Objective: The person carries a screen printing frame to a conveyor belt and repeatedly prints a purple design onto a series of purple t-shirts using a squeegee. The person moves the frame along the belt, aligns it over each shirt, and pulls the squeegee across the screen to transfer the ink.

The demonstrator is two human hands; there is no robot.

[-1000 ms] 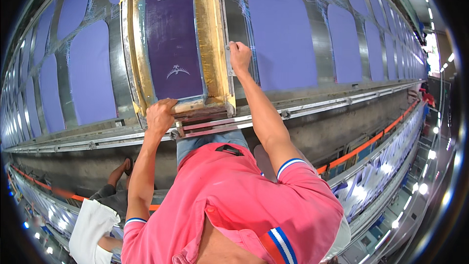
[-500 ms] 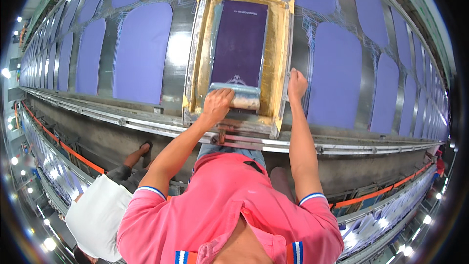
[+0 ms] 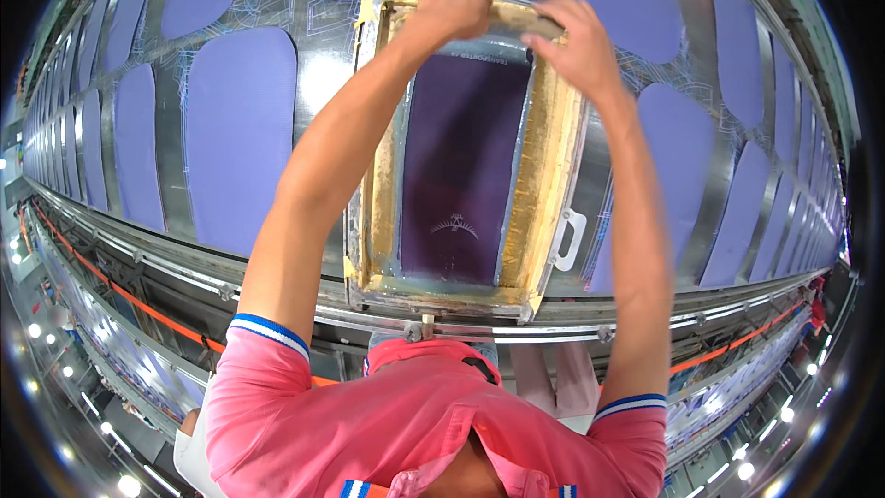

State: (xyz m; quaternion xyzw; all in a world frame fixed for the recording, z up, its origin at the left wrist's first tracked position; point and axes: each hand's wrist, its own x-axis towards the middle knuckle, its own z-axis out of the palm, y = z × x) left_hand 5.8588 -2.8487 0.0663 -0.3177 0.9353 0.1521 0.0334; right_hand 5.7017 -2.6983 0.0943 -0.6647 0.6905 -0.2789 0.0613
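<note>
A framed printing screen (image 3: pixel 550 194) lies on the long table in front of me, its mesh showing a dark purple window (image 3: pixel 461 157) with a small pale emblem near the close end. At the far end of the frame is a squeegee (image 3: pixel 523 17), partly covered by my hands. My left hand (image 3: pixel 458 7) is closed over its left part. My right hand (image 3: pixel 579 41), slightly blurred, grips the right end, fingers over the top and thumb on the near side. A white loop handle (image 3: pixel 569 240) on the frame's right side is free of my hand.
Rows of purple fabric pieces (image 3: pixel 241 129) lie on the dark table on both sides of the screen. A metal rail (image 3: pixel 636 321) runs along the close table edge. Behind me, part of another person in white (image 3: pixel 192 461) shows at lower left.
The squeegee has gone from the close end of the screen to the far end with my left hand. My right hand has left the frame's side handle and taken hold of the squeegee.
</note>
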